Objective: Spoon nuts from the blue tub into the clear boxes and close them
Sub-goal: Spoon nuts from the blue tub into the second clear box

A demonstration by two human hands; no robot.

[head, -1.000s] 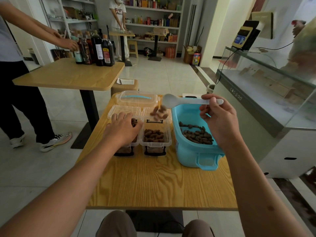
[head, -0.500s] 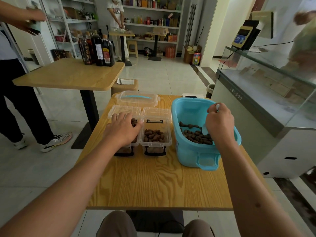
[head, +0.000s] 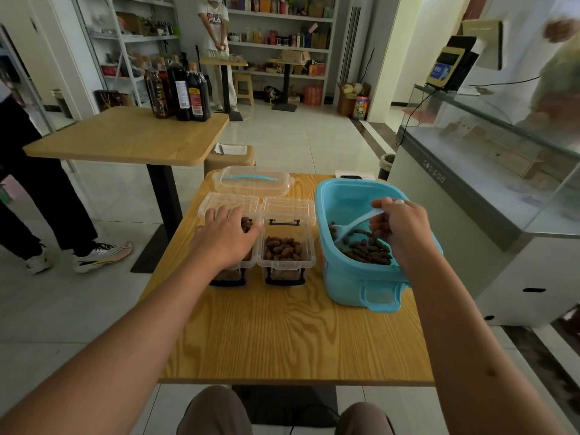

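The blue tub (head: pixel 354 284) stands at the right of the wooden table (head: pixel 282 334) with brown nuts (head: pixel 367 249) in its bottom. My right hand (head: pixel 398 227) is inside the tub and grips the handle of a white spoon (head: pixel 354 226), whose bowl lies among the nuts. Two clear boxes stand side by side left of the tub, lids hinged back. The right box (head: pixel 287 249) holds nuts. My left hand (head: pixel 226 237) rests on top of the left box (head: pixel 232 271), covering most of it.
A clear lid with a blue handle (head: pixel 254 180) lies behind the boxes. A phone (head: pixel 353 176) sits at the table's far edge. A second table with dark bottles (head: pixel 179 89) stands to the left, a person's legs beside it. A glass counter (head: pixel 489 183) runs along the right.
My right hand brought the emptied spoon from above the right box down into the tub and now pushes it into the nuts. My left hand has stayed on the left box.
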